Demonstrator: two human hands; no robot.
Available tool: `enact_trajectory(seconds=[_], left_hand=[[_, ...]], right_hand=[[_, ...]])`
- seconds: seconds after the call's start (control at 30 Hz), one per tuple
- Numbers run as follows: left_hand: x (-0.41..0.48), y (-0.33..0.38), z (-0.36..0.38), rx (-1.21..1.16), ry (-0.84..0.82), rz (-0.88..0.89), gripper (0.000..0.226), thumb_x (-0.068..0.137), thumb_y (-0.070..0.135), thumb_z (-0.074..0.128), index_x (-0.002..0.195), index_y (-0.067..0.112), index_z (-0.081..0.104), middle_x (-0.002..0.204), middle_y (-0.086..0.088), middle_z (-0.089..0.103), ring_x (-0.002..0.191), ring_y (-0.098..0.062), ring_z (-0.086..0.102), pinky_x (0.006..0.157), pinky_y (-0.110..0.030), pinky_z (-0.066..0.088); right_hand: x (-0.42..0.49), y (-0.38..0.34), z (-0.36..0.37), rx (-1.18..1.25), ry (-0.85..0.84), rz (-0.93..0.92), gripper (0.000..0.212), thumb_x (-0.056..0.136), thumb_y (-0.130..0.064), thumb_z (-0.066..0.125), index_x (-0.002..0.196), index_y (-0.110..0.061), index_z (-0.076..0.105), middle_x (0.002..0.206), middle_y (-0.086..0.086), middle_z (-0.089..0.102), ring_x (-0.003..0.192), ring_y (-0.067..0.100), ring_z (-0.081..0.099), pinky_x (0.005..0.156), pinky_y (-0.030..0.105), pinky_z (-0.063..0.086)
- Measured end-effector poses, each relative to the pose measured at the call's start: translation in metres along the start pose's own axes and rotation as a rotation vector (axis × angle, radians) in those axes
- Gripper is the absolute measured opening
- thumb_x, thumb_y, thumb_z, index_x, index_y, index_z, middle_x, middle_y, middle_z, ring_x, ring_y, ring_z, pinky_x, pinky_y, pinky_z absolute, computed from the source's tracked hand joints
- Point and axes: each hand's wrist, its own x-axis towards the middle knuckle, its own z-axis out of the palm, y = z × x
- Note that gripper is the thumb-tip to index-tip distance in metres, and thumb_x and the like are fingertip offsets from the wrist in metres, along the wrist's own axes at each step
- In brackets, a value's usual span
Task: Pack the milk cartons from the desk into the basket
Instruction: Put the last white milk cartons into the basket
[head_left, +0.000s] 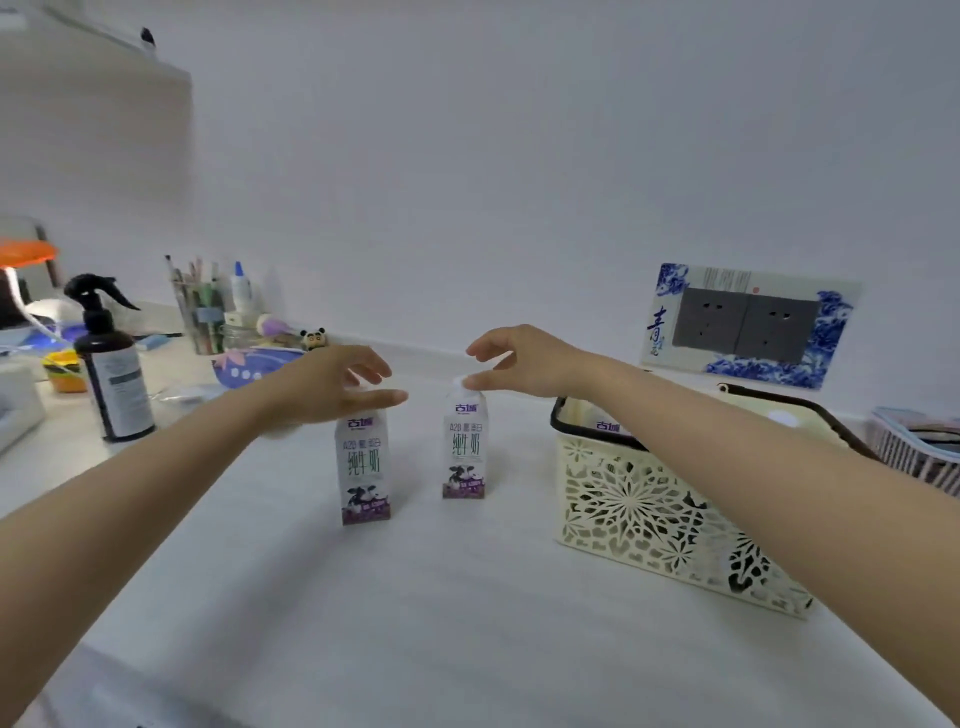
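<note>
Two white milk cartons with purple cow prints stand upright on the white desk. Over the top of the left carton (363, 467) hovers my left hand (337, 384), fingers spread, touching or nearly touching its cap. My right hand (524, 361) reaches to the right carton (465, 449), and its thumb tip rests on the carton's cap. Neither carton is lifted. To the right stands a cream lattice basket (649, 499) with a dark handle; another milk carton (608, 426) shows inside it, partly hidden by my right forearm.
A dark spray bottle (111, 364) stands at the left, with a pen holder (202, 306) and a patterned bowl (249, 364) behind it. A socket plate (748, 325) is on the wall. A striped container (919, 447) sits right of the basket.
</note>
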Motion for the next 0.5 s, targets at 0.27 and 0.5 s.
enact_trajectory(seconds=[0.27,0.5], left_hand=[[-0.018,-0.027,0.014,-0.247,0.02,-0.054,0.02,0.082,0.035,0.067,0.086,0.016,0.074,0.09,-0.008,0.075,0.083,-0.019,0.069,0.067,-0.027,0.058],[-0.029,-0.011,0.025,-0.452,0.11,-0.04,0.011,0.083,0.032,0.067,0.084,0.025,0.074,0.084,0.009,0.076,0.08,0.0,0.069,0.075,-0.021,0.057]], right_hand=[[0.011,-0.004,0.02,-0.074,0.047,0.029,0.037,0.074,-0.025,0.08,0.105,-0.008,0.072,0.1,0.005,0.07,0.09,0.016,0.062,0.081,0.026,0.048],[-0.02,-0.01,0.023,0.008,0.156,0.01,0.028,0.071,-0.023,0.082,0.096,-0.011,0.075,0.094,0.004,0.073,0.087,0.016,0.066,0.077,0.025,0.052]])
